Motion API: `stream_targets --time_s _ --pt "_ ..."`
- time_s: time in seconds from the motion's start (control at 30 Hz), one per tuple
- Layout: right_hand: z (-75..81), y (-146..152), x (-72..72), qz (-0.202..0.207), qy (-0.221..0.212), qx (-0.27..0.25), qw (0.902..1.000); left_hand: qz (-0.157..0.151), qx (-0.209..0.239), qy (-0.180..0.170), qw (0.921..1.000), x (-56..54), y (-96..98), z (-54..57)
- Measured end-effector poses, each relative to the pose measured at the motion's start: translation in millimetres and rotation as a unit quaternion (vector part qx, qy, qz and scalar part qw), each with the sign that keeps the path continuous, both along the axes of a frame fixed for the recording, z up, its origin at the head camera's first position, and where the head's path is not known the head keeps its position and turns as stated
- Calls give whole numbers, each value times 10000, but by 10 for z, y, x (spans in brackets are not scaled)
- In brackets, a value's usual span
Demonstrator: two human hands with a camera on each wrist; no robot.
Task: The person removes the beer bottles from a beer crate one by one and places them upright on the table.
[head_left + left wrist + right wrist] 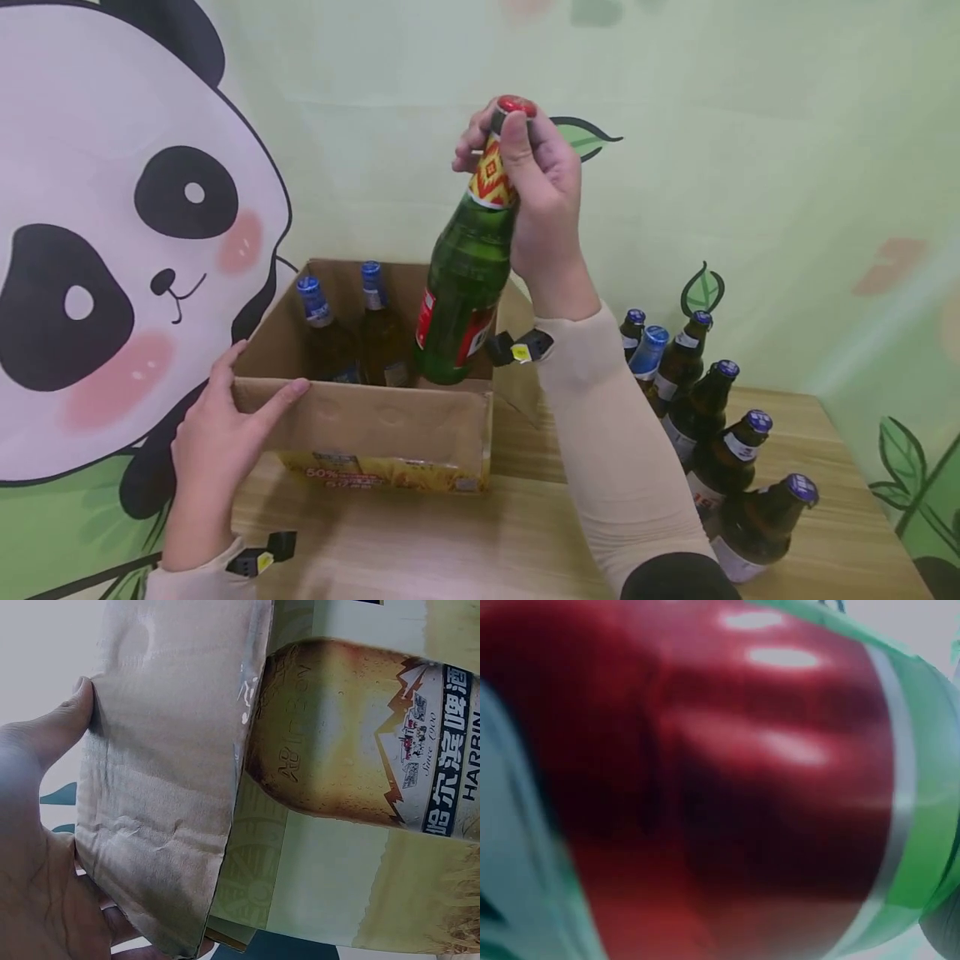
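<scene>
My right hand (551,204) grips the neck of a green glass beer bottle (471,262) with a red cap and a red-and-yellow neck label. The bottle is tilted, its base over the right part of an open cardboard box (390,417). In the right wrist view its red label (780,772) fills most of the picture, blurred. My left hand (213,446) holds the box at its front left corner. The left wrist view shows the thumb and fingers of that hand (37,832) around the folded-out flap (165,765). Inside the box stand two blue-capped brown bottles (330,337), their lower parts hidden.
Several dark brown bottles (701,417) with blue caps stand in a slanting row on the right of the wooden table (832,467). One among them has a blue foil neck (649,352). A wall with a panda picture (82,100) rises behind the box.
</scene>
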State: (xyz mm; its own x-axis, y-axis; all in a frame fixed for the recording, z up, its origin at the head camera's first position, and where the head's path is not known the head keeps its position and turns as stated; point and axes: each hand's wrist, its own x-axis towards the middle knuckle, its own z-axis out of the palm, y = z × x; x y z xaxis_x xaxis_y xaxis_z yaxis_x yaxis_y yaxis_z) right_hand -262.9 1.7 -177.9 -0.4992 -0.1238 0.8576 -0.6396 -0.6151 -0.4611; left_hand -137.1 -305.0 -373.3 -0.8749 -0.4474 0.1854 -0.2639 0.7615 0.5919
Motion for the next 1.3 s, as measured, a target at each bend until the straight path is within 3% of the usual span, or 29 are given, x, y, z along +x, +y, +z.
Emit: stream_targets --time_s 0.27,0.4,0.53,0.63,0.73,0.83,0.93,1.13,1.3 --pt "-68 127 95 -373 33 -334 9987 -34 -48 75 10000 5 -35 -34" --pt "-47 242 215 -471 -145 -848 9952 -40 -48 77 10000 19 -8 -55" --pt "59 452 392 -416 -397 -1693 9839 -65 -50 144 9999 23 15 -39" --pt "122 659 544 -457 -641 -2327 9694 -106 -68 219 9997 12 25 -20" --pt "70 856 686 -682 -705 -2649 9593 -107 -90 229 9996 20 23 -14" --pt "-125 1013 798 -971 -645 -2605 9584 -67 -106 188 9997 47 11 -17" --pt "-424 1124 873 -1363 -527 -2286 9625 -31 -115 173 9998 70 2 -21" --pt "-1113 1283 938 -2459 -512 -1131 9613 15 -42 76 10000 76 7 -17" --pt "-1596 1411 972 -2857 -680 -200 9557 31 16 11 10000 94 13 -3"
